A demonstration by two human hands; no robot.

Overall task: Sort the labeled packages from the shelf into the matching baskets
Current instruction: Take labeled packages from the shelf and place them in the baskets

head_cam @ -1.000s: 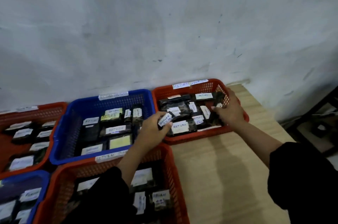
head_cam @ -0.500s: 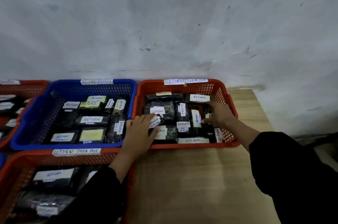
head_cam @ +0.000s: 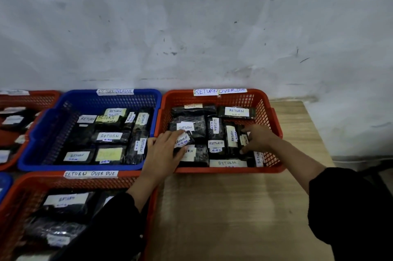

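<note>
wall: pale grey-white, scuffed, with small dark marks and scratches, rising directly behind the counter
counter: light wood-grain top, its right edge running diagonally
floor: dim strip right of the counter

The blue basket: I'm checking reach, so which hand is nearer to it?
Left. The left hand lies at the near left corner of the red basket, right beside the blue basket. The right hand is deep in the red basket's right side.
</note>
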